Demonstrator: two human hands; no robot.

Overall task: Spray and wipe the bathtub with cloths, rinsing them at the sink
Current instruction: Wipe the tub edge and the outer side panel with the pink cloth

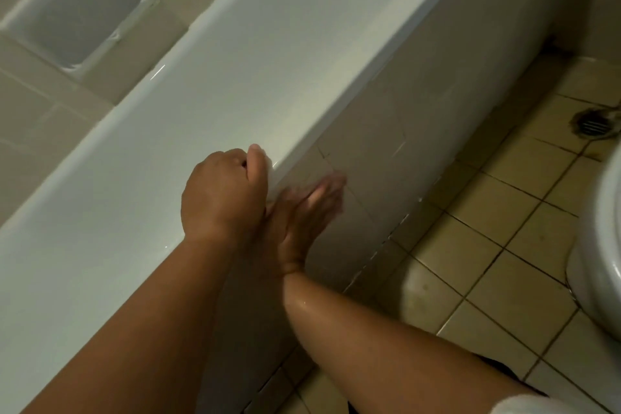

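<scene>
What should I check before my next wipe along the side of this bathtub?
1. Cloth in hand: not ok, no cloth shows in either hand.
2. Left hand braced: ok, it grips the bathtub rim.
3. Right hand placed: ok, fingers straight against the tiled side panel, though blurred.
4. Spray bottle handy: cannot tell, none in view.
5. Floor tiles dry underfoot: cannot tell.
</scene>
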